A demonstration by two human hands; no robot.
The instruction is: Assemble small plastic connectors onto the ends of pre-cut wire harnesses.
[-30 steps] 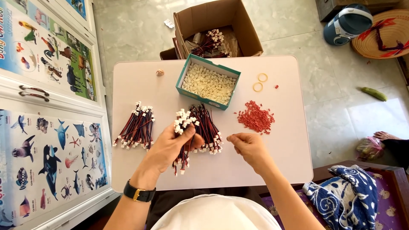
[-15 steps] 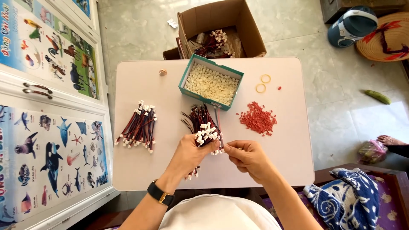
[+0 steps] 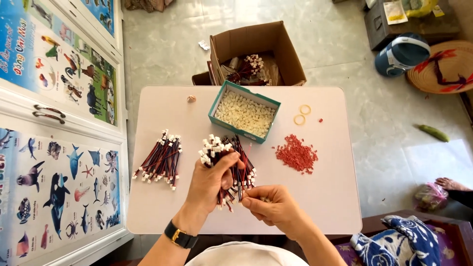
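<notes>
Teal box [image 3: 269, 102] mid-table; brown carton [image 3: 286, 49] behind; 2 animal posters [image 3: 64, 59] left.

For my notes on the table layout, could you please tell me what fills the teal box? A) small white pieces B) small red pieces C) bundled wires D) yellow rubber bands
A: the teal box is filled with small white pieces, while the red pieces lie loose on the table.
</notes>
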